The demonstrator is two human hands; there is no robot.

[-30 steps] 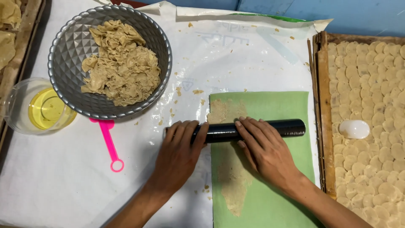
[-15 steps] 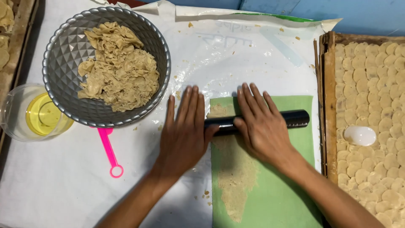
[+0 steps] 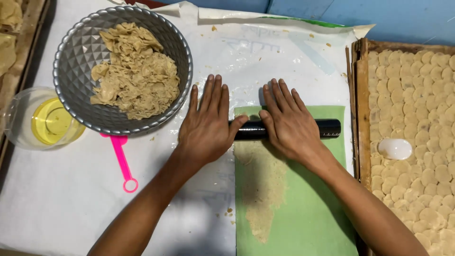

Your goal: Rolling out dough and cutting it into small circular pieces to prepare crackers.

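Observation:
A black rolling pin [image 3: 327, 128] lies across the far end of a green mat [image 3: 313, 208]. My left hand [image 3: 208, 125] presses flat on its left end, fingers spread and pointing away from me. My right hand [image 3: 286, 121] lies flat on its middle, fingers also stretched out. A thin strip of beige dough [image 3: 263, 189] stretches along the mat's left side, from the pin toward me.
A grey faceted bowl [image 3: 78, 57] with dough scraps stands at the back left. A clear cup of yellow oil [image 3: 45, 121] and a pink-handled tool [image 3: 122, 163] lie near it. A wooden tray [image 3: 362, 95] of round dough discs, with a white cutter [image 3: 395, 148], borders the right.
Both hands have rolled the pin away from me along the mat. The fingers went from curled over the pin to stretched flat. More flattened dough shows behind the pin.

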